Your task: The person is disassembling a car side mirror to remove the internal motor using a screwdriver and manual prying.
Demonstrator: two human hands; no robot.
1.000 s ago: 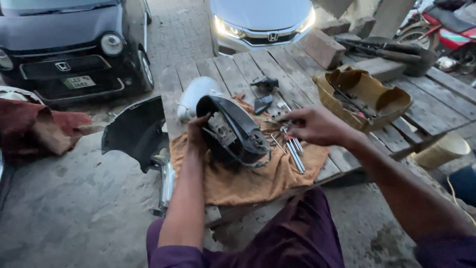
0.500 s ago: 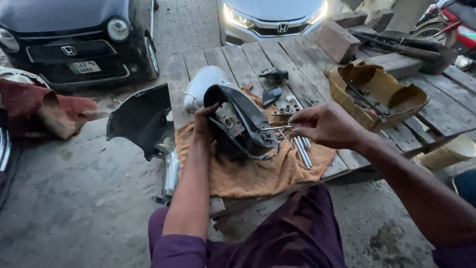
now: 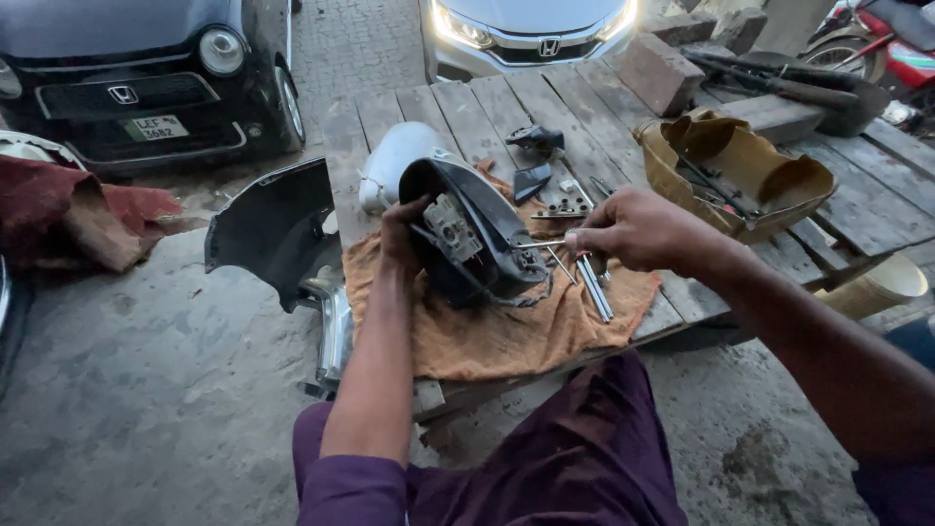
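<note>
Left hand grips one black car side-mirror housing, upright on orange cloth at wooden platform's near edge | right hand pinched closed on thin tool, tip hard to discern | two cars cropped above

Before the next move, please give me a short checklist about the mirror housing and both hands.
1. Left hand grips the black mirror housing: ok.
2. Housing rests on the orange cloth: ok.
3. Right hand pinches a thin tool toward the housing: ok.
4. Tool tip seated on a screw: cannot tell.
5. Loose metal rods lie on the cloth, near the bench edge: not ok.
</note>
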